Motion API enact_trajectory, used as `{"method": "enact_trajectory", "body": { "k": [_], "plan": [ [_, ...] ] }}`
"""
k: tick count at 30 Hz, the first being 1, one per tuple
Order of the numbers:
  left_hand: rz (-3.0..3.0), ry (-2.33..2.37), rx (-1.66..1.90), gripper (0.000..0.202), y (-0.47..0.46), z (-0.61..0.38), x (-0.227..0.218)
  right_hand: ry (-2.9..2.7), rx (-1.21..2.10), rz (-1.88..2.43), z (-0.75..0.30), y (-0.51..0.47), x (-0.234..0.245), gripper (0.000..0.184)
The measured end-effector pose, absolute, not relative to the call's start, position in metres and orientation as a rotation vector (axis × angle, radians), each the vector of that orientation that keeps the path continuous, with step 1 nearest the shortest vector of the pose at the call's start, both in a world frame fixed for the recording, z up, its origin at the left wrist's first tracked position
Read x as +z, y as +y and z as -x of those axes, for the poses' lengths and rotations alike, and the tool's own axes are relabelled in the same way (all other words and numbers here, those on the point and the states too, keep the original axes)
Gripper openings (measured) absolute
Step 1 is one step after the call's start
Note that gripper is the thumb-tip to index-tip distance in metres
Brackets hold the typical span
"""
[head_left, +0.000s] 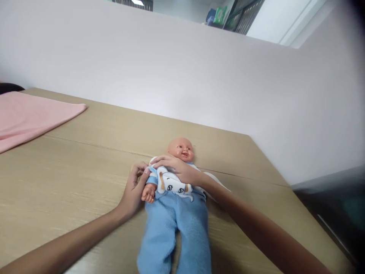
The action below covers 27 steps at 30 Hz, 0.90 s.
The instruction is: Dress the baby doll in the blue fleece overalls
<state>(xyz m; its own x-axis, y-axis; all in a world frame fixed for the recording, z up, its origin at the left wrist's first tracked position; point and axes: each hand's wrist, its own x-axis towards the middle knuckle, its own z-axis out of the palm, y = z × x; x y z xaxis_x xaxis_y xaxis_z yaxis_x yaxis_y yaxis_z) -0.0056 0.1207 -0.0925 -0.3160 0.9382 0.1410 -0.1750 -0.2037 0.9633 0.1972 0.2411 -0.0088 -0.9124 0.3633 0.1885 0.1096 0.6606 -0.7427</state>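
Observation:
A baby doll (182, 150) lies face up on the table, its head away from me. It wears blue fleece trousers (176, 220) and a white top with a blue-trimmed elephant face (173, 186). My left hand (136, 186) is closed on the cuffed sleeve (153, 176) at the left, thumb and fingers pinching the cloth just above the doll's bare hand (148, 193). Across the doll's chest and shoulder lies my right hand (182, 169), fingers stretched out over the top. White cloth (216, 180) spreads out at the right, partly hidden by my right forearm.
A folded pink cloth (34, 114) rests on the wooden table (71, 182) at the far left. Behind the table stands a white partition (171, 76). The table's right edge slants toward me, with a dark area beyond it. Part of a black object (10, 87) shows at the left.

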Motion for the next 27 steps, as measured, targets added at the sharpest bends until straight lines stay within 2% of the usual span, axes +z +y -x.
{"method": "enact_trajectory", "body": {
  "k": [2, 6, 11, 17, 24, 27],
  "plan": [
    [-1.02, 1.16, 1.621, 0.051, 0.124, 0.008, -0.092, -2.456, 1.171, 0.543, -0.2, 0.232, 0.0, 0.027],
    [-0.999, 1.13, 1.535, 0.055, 0.138, 0.015, -0.088, -2.386, 0.843, 0.85, -0.195, 0.203, 0.01, 0.024],
    [-0.938, 1.074, 1.356, 0.064, 0.165, 0.023, -0.094, -2.134, 1.111, 1.075, -0.189, 0.197, -0.011, 0.026],
    [-1.014, 1.049, 1.327, 0.056, 0.18, 0.033, -0.106, -2.054, 1.187, 1.031, -0.198, 0.212, -0.034, 0.032],
    [-0.929, 0.915, 1.154, 0.05, 0.21, 0.024, -0.093, -1.876, 1.318, 0.96, -0.2, 0.213, -0.05, 0.037],
    [-0.919, 0.853, 1.084, 0.039, 0.226, 0.011, -0.094, -1.742, 1.324, 0.986, -0.204, 0.216, -0.057, 0.036]
  ]
}}
